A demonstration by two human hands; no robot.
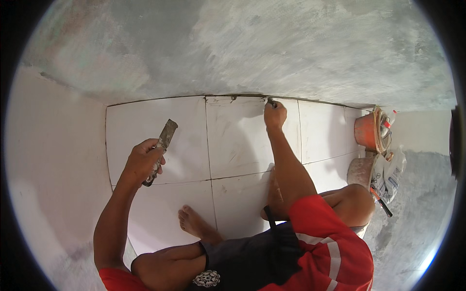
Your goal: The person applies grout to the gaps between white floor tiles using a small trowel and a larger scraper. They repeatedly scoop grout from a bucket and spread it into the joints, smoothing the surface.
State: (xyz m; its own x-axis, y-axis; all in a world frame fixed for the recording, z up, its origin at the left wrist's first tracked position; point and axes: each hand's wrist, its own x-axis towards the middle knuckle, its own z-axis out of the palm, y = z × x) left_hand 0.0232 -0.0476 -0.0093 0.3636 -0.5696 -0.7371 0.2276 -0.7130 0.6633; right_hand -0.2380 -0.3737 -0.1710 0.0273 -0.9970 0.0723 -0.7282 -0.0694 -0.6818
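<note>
A grey plastered wall (272,53) meets the white tiled floor (230,140). The left hand (143,160) grips a putty knife (168,133) above the far-left tile; the right hand (275,117) pinches an unclear dark piece (270,101) at the floor's far edge. Apparently joint work, calling next for steady pressure there.

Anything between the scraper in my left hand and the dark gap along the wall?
Nothing visible: only white tile lies between the scraper in your left hand and the gap. Your right hand is farther right.
</note>
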